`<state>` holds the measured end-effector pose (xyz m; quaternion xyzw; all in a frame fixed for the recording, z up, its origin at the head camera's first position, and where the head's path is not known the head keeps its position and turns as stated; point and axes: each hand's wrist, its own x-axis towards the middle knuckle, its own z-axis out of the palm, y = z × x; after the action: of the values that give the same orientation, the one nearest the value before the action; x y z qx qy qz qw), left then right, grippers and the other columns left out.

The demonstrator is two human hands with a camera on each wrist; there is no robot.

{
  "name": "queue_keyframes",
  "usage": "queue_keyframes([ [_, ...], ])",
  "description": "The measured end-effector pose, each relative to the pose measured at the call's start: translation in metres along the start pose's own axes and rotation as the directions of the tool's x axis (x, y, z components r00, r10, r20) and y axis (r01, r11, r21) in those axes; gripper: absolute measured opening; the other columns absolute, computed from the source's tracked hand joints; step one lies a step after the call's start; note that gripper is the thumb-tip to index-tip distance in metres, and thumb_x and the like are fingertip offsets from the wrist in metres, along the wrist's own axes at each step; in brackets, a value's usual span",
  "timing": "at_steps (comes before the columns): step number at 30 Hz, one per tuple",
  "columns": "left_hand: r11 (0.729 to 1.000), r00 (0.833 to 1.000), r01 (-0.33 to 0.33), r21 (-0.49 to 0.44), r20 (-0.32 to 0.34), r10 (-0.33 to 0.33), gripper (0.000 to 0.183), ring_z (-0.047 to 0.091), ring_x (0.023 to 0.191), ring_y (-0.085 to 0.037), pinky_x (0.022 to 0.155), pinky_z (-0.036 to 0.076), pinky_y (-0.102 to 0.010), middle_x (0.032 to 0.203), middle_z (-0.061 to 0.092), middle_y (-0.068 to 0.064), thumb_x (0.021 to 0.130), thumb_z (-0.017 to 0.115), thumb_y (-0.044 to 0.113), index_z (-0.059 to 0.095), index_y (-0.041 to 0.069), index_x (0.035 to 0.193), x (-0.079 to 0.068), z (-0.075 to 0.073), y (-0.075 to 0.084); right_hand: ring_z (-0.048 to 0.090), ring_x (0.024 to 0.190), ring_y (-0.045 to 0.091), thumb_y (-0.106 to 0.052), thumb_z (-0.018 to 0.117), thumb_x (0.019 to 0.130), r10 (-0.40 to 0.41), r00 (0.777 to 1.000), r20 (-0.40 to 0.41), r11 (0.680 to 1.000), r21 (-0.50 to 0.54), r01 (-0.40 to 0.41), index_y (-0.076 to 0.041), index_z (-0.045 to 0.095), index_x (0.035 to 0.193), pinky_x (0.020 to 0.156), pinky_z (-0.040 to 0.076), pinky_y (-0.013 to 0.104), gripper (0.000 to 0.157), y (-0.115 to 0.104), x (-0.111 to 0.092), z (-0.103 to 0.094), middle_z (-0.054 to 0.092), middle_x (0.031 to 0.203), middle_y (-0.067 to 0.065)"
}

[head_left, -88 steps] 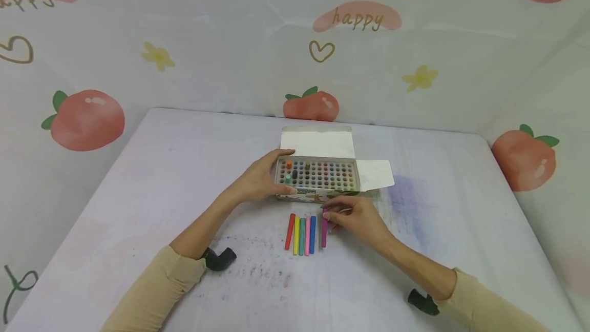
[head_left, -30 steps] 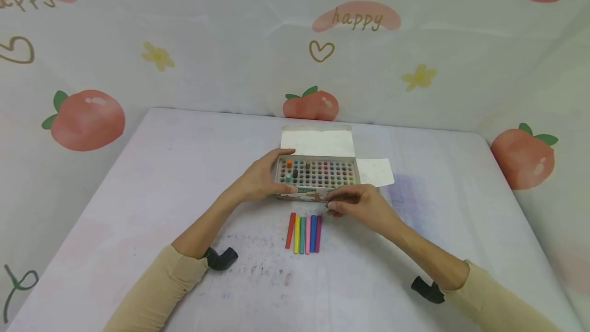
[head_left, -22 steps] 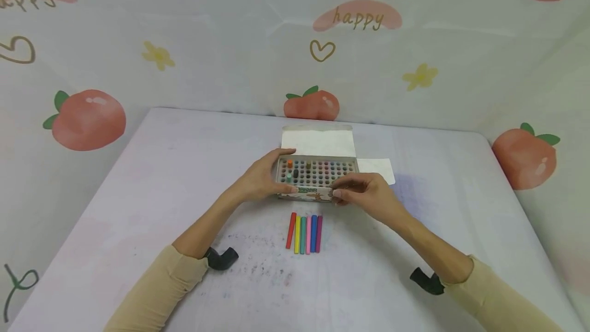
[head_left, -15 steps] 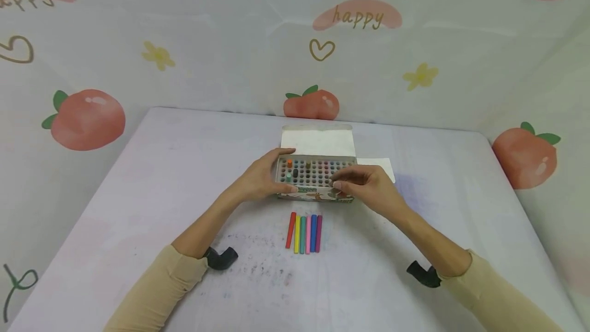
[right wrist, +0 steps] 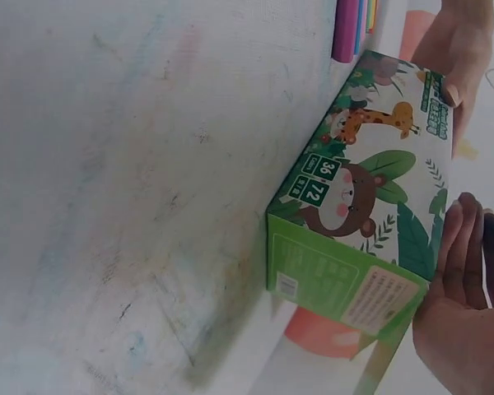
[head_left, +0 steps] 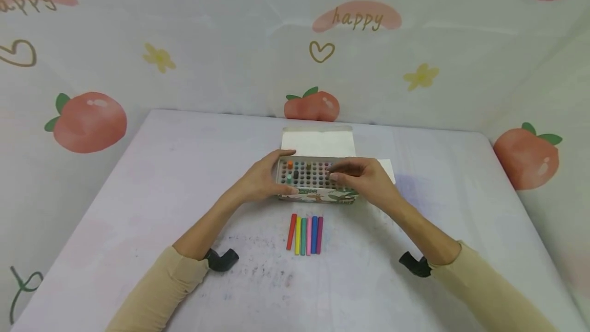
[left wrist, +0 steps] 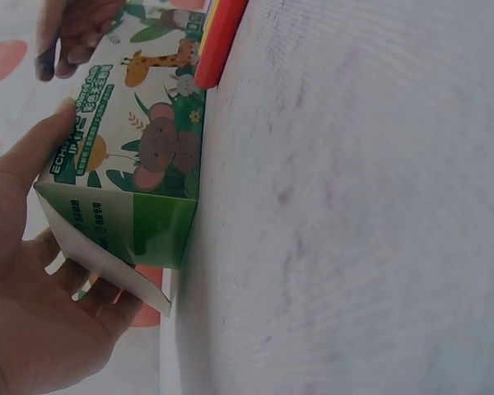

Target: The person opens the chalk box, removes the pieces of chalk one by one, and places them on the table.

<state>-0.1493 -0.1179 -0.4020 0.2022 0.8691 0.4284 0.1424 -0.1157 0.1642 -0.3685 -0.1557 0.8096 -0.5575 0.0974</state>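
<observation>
In the head view, an open chalk box (head_left: 318,196) stands mid-table, with a grid of holes in its top. An orange chalk stick (head_left: 290,165), a black one (head_left: 296,174) and a few others poke up from the holes. My left hand (head_left: 260,178) grips the box's left end, thumb on the front and fingers around the side. Over the right part of the grid hovers my right hand (head_left: 369,178), thumb and fingertips close together; no chalk shows between them. Its fingers look loosely bent in the right wrist view (right wrist: 477,271).
In front of the box lies a row of chalk sticks: red (head_left: 292,231), yellow (head_left: 297,236), teal (head_left: 303,236), pink (head_left: 309,236), blue (head_left: 314,234) and purple (head_left: 320,235). The raised lid (head_left: 318,142) stands behind; a side flap (head_left: 387,169) sticks out right.
My right hand has set the purple chalk stick down beside the blue one and let go. It has since risen from the row to above the box's holes. The left hand stays put.
</observation>
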Motion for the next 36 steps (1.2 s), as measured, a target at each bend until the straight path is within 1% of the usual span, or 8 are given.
queue_keyframes([
  [3,1.0,1.0,0.0,0.001,0.002,0.0,0.093,0.049,0.11,-0.025,0.094,0.043,-0.046,0.133,0.051,-0.007,0.078,0.086,0.03,0.034,0.022,0.154,-0.001,0.0,0.001,0.07,0.098,0.025,-0.019,0.072,0.092,-0.018,1.0,0.012,1.0,-0.017,0.019,-0.003,0.072,0.115,0.081,0.055,0.029,0.027,0.003,0.004,0.002,0.072,0.109,0.01],
  [6,1.0,1.0,-0.006,0.003,0.001,0.006,0.093,0.05,0.11,-0.025,0.093,0.043,-0.046,0.133,0.051,-0.007,0.077,0.087,0.029,0.034,0.022,0.153,0.0,-0.001,0.001,0.069,0.099,0.021,-0.02,0.073,0.092,-0.025,0.999,0.024,0.998,-0.055,0.026,-0.006,0.072,0.116,0.082,0.055,0.029,0.027,0.002,0.009,0.004,0.072,0.109,0.007],
  [11,1.0,1.0,0.0,-0.001,-0.001,0.0,0.092,0.05,0.109,-0.025,0.092,0.044,-0.045,0.132,0.051,-0.007,0.077,0.087,0.029,0.035,0.022,0.153,0.001,-0.001,0.001,0.069,0.097,0.017,-0.021,0.074,0.092,-0.012,0.999,0.035,0.995,-0.103,0.016,-0.009,0.072,0.116,0.082,0.054,0.029,0.027,-0.002,0.018,0.006,0.073,0.108,0.005],
  [16,1.0,1.0,-0.003,-0.001,-0.002,0.003,0.092,0.05,0.109,-0.025,0.093,0.044,-0.045,0.133,0.051,-0.007,0.077,0.087,0.03,0.035,0.022,0.153,0.001,-0.001,0.0,0.07,0.095,0.017,-0.018,0.073,0.092,0.0,0.999,0.036,0.988,-0.155,0.006,-0.009,0.071,0.116,0.083,0.055,0.033,0.026,-0.004,0.025,0.01,0.073,0.106,0.005],
  [21,1.0,1.0,-0.01,0.0,-0.005,0.01,0.092,0.049,0.11,-0.025,0.094,0.044,-0.045,0.135,0.05,-0.007,0.077,0.086,0.03,0.035,0.021,0.153,0.001,-0.001,0.0,0.07,0.098,0.02,-0.013,0.072,0.092,0.015,0.999,0.033,0.975,-0.223,-0.007,-0.008,0.07,0.119,0.084,0.055,0.036,0.027,-0.005,0.03,0.014,0.072,0.11,0.007],
  [29,1.0,1.0,-0.01,0.003,-0.006,0.01,0.092,0.048,0.112,-0.026,0.096,0.042,-0.046,0.137,0.049,-0.007,0.077,0.086,0.031,0.035,0.021,0.153,0.001,0.0,-0.002,0.07,0.099,0.02,-0.013,0.072,0.092,0.044,0.999,0.021,0.968,-0.25,-0.037,-0.007,0.071,0.122,0.087,0.055,0.038,0.031,-0.005,0.037,0.019,0.073,0.113,0.006],
  [36,1.0,1.0,-0.003,0.006,0.001,0.003,0.092,0.047,0.114,-0.026,0.098,0.042,-0.047,0.14,0.047,-0.008,0.078,0.087,0.03,0.035,0.021,0.153,0.001,-0.001,-0.001,0.07,0.097,0.019,-0.016,0.073,0.091,0.049,0.999,0.011,0.954,-0.296,-0.043,-0.009,0.073,0.119,0.085,0.055,0.038,0.029,-0.005,0.042,0.023,0.073,0.112,0.006],
])
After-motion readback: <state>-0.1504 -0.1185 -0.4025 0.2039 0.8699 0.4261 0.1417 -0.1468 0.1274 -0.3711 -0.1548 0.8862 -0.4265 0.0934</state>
